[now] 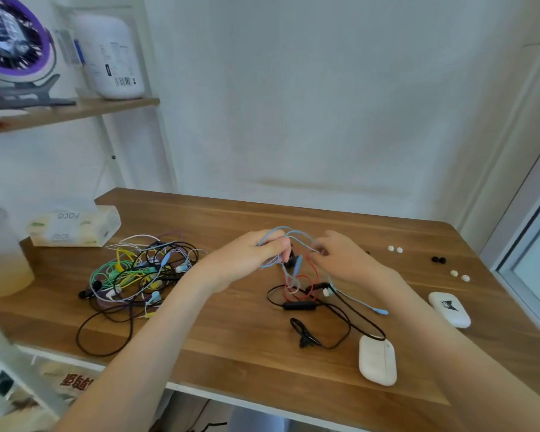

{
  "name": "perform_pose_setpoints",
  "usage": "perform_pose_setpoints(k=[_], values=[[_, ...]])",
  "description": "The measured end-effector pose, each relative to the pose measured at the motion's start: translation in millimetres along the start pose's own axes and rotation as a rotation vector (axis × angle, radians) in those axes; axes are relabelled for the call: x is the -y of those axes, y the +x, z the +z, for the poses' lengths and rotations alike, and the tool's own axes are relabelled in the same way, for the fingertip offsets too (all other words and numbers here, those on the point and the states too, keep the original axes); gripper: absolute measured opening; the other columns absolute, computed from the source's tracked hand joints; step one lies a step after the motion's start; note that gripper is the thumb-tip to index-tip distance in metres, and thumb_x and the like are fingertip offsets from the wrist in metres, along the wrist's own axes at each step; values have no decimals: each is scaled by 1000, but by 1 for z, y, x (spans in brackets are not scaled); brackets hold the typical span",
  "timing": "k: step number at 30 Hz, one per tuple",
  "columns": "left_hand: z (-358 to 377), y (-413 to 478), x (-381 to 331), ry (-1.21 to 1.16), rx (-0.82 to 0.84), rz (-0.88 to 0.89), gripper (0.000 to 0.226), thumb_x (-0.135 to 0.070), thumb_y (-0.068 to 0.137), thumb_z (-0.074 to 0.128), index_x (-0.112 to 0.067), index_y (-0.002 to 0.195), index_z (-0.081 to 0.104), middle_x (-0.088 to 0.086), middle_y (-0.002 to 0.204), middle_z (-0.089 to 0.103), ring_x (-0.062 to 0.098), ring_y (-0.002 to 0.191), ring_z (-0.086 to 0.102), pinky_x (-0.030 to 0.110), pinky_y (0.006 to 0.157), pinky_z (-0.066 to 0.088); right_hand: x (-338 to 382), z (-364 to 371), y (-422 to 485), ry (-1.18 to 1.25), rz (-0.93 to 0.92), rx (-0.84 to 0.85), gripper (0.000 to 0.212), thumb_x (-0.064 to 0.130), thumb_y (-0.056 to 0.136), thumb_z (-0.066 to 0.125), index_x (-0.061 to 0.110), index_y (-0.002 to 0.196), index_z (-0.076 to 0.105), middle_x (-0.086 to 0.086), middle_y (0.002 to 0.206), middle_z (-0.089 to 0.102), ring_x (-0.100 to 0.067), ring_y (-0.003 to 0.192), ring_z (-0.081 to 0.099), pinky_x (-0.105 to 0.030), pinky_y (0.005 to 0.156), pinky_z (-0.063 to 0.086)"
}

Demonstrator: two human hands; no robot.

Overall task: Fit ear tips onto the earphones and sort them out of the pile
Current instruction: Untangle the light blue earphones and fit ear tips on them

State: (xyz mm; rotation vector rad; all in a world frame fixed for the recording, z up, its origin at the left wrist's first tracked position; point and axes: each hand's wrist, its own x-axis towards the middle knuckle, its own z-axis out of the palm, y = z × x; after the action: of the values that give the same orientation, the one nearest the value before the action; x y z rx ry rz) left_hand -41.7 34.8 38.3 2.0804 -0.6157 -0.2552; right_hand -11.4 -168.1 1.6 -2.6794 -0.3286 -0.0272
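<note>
2 hands, left hand [256, 255] and right hand [345, 258], fingers [275, 244] of each pinching the blue earphone cable [298, 265], tangled pile [138, 269] beside

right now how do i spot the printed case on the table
Go to the wooden table, right end, beside the window frame. The printed case lies there near white ear tips. Unlike the plain white case by the front edge, it bears a black graphic.

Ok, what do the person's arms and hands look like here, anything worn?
The left hand and right hand are bare: no gloves, and no watch or band at either wrist. The forearms are uncovered as far as the frame shows, no sleeve in view.
</note>
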Motion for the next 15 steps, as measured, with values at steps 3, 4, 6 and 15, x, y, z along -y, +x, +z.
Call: perform_pose_setpoints(k=[3,4,6,15], values=[[0,4,4,-150,-60,-25,35,-25,101,42,-18,68,52,-10,99,63,6,95,58,25,92,40,-11,-8,-4,-32,125,-27,30,27,99,45,14,74,56,3,85,41,-19,82,47,-28,71,35],[1,5,4,-237,-70,-35,37,-22,101,42,-17,65,51,-10,105,66,6,100,59,26,96,40,-15,-12,-6,-36,147,-32,33,27,99,43,15,71,52,3,82,44,-20,78,49,-29,66,36],[3,8,2,-403,-61,-26,40,-16,100,41,-15,61,47,-5,110,69,8,96,61,27,94,45,-19,-18,-11,-35,177,-42,31,27,99,39,11,78,56,-3,82,56,-21,72,53,-29,58,38],[30,30,-7,-747,-273,-34,35,-19,98,48,-11,65,53,0,100,64,11,101,58,27,81,49,-27,-33,-35,325,187,-50,31,40,100,40,18,96,62,7,64,63,-25,56,69,-24,51,51]])
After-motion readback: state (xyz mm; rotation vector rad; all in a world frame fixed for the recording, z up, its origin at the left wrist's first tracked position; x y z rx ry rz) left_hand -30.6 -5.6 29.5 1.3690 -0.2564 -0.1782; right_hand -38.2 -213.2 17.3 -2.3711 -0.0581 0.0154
